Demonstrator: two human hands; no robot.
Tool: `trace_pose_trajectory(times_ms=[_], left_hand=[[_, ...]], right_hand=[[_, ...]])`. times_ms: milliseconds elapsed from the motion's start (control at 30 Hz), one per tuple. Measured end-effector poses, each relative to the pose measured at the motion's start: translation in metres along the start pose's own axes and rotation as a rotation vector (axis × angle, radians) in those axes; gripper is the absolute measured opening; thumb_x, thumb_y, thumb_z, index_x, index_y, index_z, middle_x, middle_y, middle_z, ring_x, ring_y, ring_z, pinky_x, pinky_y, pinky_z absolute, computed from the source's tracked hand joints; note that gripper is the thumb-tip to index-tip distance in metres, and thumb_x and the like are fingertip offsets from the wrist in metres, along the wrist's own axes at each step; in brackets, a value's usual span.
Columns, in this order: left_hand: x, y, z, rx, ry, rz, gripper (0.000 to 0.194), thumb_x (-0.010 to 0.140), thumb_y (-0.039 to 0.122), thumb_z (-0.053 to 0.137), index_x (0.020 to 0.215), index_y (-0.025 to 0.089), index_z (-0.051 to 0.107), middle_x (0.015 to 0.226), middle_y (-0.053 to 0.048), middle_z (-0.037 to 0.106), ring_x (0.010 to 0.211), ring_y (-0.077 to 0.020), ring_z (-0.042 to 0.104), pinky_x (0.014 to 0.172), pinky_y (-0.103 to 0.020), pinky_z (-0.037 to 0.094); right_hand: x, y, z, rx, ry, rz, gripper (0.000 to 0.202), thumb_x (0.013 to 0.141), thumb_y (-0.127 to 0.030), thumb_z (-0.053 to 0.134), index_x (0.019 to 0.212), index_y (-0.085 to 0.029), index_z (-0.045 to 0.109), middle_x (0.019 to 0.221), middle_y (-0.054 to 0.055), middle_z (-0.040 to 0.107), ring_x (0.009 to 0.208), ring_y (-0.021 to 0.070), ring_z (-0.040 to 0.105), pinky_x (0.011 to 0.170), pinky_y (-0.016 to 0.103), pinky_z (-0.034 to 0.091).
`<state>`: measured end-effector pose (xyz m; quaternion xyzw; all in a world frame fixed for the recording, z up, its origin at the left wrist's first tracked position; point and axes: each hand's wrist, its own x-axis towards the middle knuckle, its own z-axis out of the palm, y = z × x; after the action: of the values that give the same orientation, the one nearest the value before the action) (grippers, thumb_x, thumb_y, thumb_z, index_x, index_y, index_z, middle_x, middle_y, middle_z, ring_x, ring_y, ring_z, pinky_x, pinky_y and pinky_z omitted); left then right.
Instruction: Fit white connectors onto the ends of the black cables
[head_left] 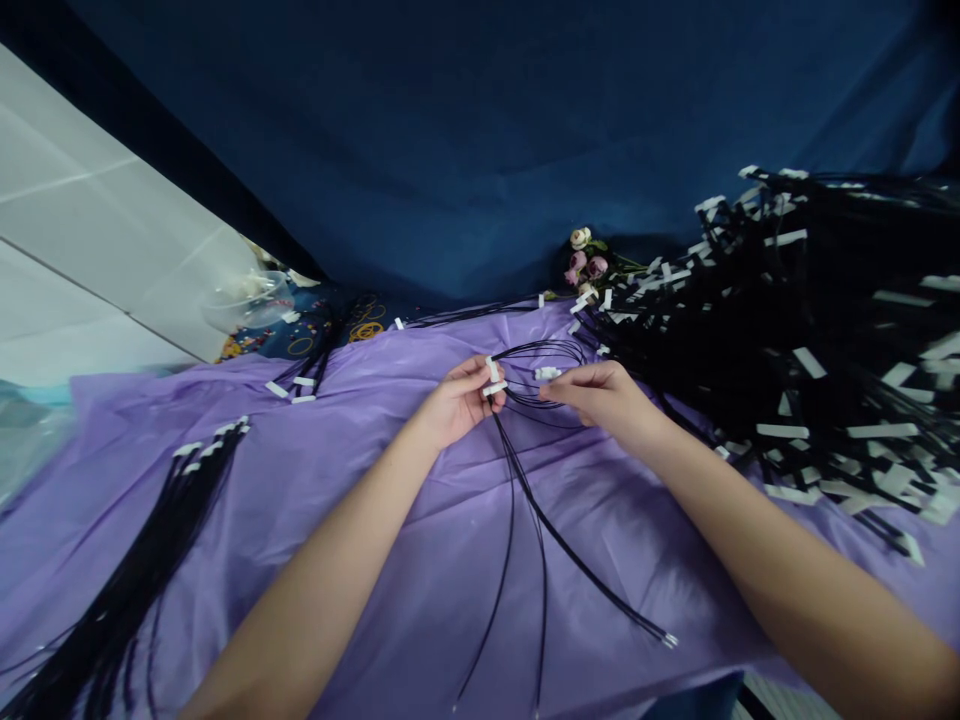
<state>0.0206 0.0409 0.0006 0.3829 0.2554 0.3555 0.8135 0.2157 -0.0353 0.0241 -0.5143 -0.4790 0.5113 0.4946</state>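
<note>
In the middle, my left hand (466, 400) pinches a white connector (493, 376) on a bundle of thin black cables. From it several black wires (536, 495) hang down over the purple cloth, some with bare or pale tips. Other cables (544, 349) loop from the connector toward my right hand (596, 392). Its thumb and forefinger are closed by a small white connector (547, 373), which sticks out past the fingertips. The right hand's lower fingers are partly hidden.
A large pile of black cables (832, 300) with white tags covers the right side. A neat cable bundle (161, 550) lies at the left on the purple cloth (360, 560). Behind are artificial flowers (585, 262), yellow rubber bands (367, 330) and a clear bowl (247, 300).
</note>
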Motion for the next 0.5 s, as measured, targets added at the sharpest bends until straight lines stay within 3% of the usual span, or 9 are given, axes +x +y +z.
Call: trace_pose_trajectory(times_ms=[267,500], left_hand=[[0.0006,-0.0006,0.0001,-0.009,-0.013,-0.003,0.009,0.076,0.015,0.064,0.084,0.014,0.061,0.079,-0.003,0.059,0.057,-0.0128,0.060,0.051,-0.025,0.047],[-0.0004,-0.0001,0.0006,-0.002,-0.021,-0.012,0.011,0.074,0.016,0.067,0.083,0.013,0.060,0.078,-0.002,0.059,0.058,-0.0130,0.060,0.052,-0.024,0.047]], right_hand=[[0.0000,0.0031,-0.0007,0.027,-0.015,0.057,0.026,0.063,-0.041,0.079,0.062,-0.016,0.071,0.046,-0.007,0.034,0.042,0.0024,0.022,0.038,0.021,0.012],[0.0002,0.0022,0.0000,-0.029,0.005,0.040,0.029,0.062,-0.043,0.079,0.062,-0.015,0.070,0.046,-0.007,0.038,0.042,0.0025,0.024,0.041,0.021,0.020]])
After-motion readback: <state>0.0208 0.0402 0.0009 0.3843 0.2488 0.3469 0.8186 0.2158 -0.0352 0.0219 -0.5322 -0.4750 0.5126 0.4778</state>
